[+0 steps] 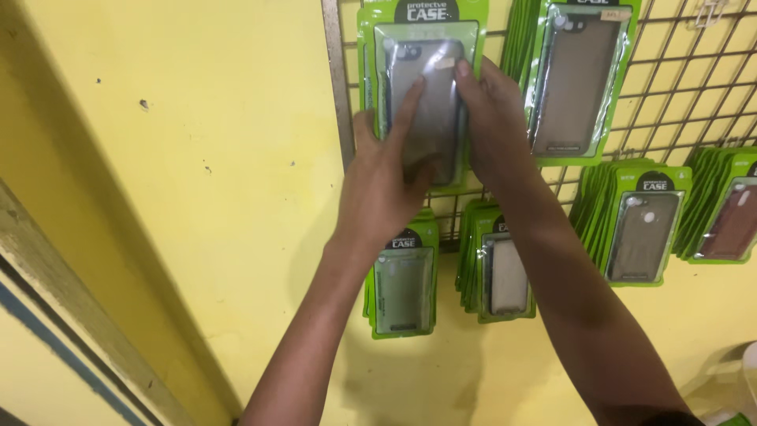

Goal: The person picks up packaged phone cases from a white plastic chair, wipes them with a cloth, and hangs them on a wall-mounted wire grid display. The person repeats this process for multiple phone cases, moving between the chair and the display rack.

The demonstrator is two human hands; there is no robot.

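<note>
Here, both hands are on one green-packed phone case (430,95) at the top of the wire grid (670,102) on the yellow wall (197,197). The left hand (386,181) lies flat over its front — fingers spread, no closed grip. The right hand (489,118) clasps its right edge. The pack looks hung or nearly so — not yet let go. More packs (402,288) hang below.

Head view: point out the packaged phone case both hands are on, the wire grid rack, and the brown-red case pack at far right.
Packaged grey phone case (430,87), head view, on its clear blister front.
Wire grid rack (686,87), head view, on bare wires at upper right.
Brown-red case pack (733,225), head view, on the case itself.
</note>
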